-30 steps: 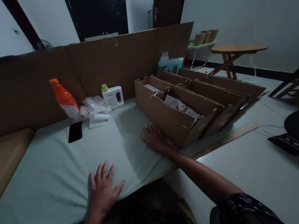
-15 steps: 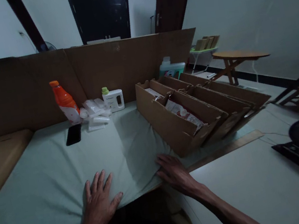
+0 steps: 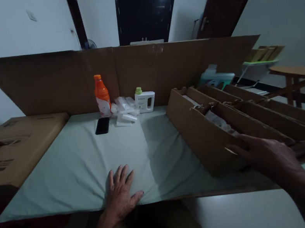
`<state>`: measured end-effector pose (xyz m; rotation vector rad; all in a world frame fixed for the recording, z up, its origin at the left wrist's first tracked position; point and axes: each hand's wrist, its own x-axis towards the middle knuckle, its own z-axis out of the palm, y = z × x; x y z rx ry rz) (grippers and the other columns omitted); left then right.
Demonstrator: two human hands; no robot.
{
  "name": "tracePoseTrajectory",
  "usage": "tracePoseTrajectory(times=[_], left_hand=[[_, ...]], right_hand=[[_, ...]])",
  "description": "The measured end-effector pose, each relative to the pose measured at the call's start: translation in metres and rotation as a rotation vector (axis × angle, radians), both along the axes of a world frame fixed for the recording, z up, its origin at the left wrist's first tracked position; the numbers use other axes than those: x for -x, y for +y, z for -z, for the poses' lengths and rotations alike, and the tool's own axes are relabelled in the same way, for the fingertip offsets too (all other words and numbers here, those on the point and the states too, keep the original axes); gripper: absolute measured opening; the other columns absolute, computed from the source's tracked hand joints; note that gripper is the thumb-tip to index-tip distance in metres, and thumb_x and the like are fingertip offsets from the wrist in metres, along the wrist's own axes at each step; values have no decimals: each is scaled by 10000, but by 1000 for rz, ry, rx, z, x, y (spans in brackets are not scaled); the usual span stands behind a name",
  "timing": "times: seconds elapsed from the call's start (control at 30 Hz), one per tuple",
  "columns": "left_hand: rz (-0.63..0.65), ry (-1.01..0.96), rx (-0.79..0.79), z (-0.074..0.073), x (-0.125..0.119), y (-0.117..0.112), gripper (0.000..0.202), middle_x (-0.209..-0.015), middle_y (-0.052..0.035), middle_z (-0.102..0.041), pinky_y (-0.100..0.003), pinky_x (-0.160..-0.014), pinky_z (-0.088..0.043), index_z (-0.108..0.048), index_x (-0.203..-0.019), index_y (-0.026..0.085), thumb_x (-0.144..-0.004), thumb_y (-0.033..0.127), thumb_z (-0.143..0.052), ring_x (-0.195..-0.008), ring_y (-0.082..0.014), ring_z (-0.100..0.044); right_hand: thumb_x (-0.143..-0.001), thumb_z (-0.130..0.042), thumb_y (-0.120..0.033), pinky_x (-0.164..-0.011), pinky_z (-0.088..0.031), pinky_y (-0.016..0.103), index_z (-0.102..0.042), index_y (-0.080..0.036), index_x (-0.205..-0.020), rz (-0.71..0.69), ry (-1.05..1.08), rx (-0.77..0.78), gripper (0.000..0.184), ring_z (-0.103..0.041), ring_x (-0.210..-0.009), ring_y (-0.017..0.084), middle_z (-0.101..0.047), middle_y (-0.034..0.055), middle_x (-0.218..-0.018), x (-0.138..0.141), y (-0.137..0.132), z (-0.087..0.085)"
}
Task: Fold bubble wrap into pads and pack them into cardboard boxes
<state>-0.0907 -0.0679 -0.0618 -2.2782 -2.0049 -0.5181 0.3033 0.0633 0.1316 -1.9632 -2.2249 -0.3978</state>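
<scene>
My left hand (image 3: 122, 192) lies flat and open on the pale green cloth (image 3: 90, 164) near the table's front edge, fingers spread. My right hand (image 3: 265, 153) reaches to the near end of the long cardboard tray (image 3: 203, 136), its fingers curved against the tray's front corner; nothing shows inside the hand. White packets (image 3: 217, 120) lie inside that tray. More cardboard trays (image 3: 261, 110) lie side by side to its right.
At the back stand an orange bottle (image 3: 102, 95), a small white bottle (image 3: 145, 100), clear wrapped packets (image 3: 124, 109) and a black phone (image 3: 102, 125). A cardboard wall (image 3: 145, 72) backs the table. A closed carton (image 3: 13, 148) sits left. A wooden table (image 3: 301, 74) stands right.
My right hand moved from the table's front edge to the near end of the cardboard tray. The view swung left and up. My left hand stayed flat on the cloth.
</scene>
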Motion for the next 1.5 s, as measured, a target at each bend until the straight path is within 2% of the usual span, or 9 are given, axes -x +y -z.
tracePoseTrajectory(times=[0.1,0.33,0.6,0.8,0.9,1.07,1.23,1.37,1.5], left_hand=[[1,-4,0,0,0,0,649,-1579,-113,-431,-588,-1229,-116,-499,-1464,250,-901,569,-553,-1476,-326,-332],[-5,-37,5,-1,-2,0,639,-1576,-111,-435,-599,-1229,-103,-511,-1456,246,-893,542,-579,-1477,-337,-329],[-8,-210,-21,3,5,-4,618,-1525,-151,-490,-589,-1210,-245,-508,-1439,197,-881,447,-605,-1436,-327,-410],[-155,-531,-151,10,13,-13,705,-1511,-195,-475,-564,-1133,-399,-362,-1503,152,-896,440,-578,-1391,-344,-466],[-253,-711,-152,2,21,-20,777,-1540,-190,-433,-554,-1144,-392,-291,-1533,167,-880,453,-603,-1415,-350,-437],[-448,-954,-141,-20,38,-31,783,-1510,-169,-477,-548,-1137,-388,-300,-1528,212,-860,463,-621,-1397,-349,-457],[-395,-1058,-55,-38,53,-22,799,-1470,-157,-534,-511,-1102,-435,-438,-1457,195,-783,543,-689,-1361,-362,-496],[-261,-1179,78,-44,57,-2,748,-1312,-154,-663,-474,-1050,-492,-594,-1298,165,-696,581,-750,-1258,-369,-587],[-257,-1308,102,-44,53,13,693,-1198,-163,-716,-466,-961,-551,-641,-1177,147,-636,553,-792,-1156,-376,-653]], right_hand=[[-907,-526,-432,-541,-436,372,-781,-246,-894,-123,54,-49,316,-723,-702,348,-778,120,-796,2,-2,2],[-987,-472,-292,-613,-525,303,-733,-232,-867,-660,118,-338,293,-735,-696,216,-780,47,-823,28,-40,4],[-953,-541,-128,-609,-479,244,-654,-224,-926,-950,276,-272,151,-661,-656,131,-725,20,-786,93,-57,9],[-962,-458,-80,-589,-391,277,-629,-187,-977,-1260,297,-230,202,-578,-616,115,-682,11,-765,162,-47,6],[-972,-434,-81,-612,-380,304,-644,-193,-1012,-1357,299,-179,241,-578,-646,119,-708,19,-834,172,-43,-1],[-931,-651,-336,-803,-478,410,-639,-249,-1102,-1124,472,-263,192,-644,-956,253,-717,81,-978,120,-40,1],[-952,-568,-344,-758,-568,427,-622,-320,-1244,-813,647,-170,299,-692,-953,293,-714,81,-1039,69,-55,60],[-910,-605,-493,-849,-608,469,-327,-295,-1559,-810,585,22,733,-644,-1193,354,-621,124,-1379,89,-79,123],[-900,-621,-512,-932,-590,480,-208,-249,-1602,-742,629,49,856,-552,-1319,376,-488,167,-1514,123,-75,149]])
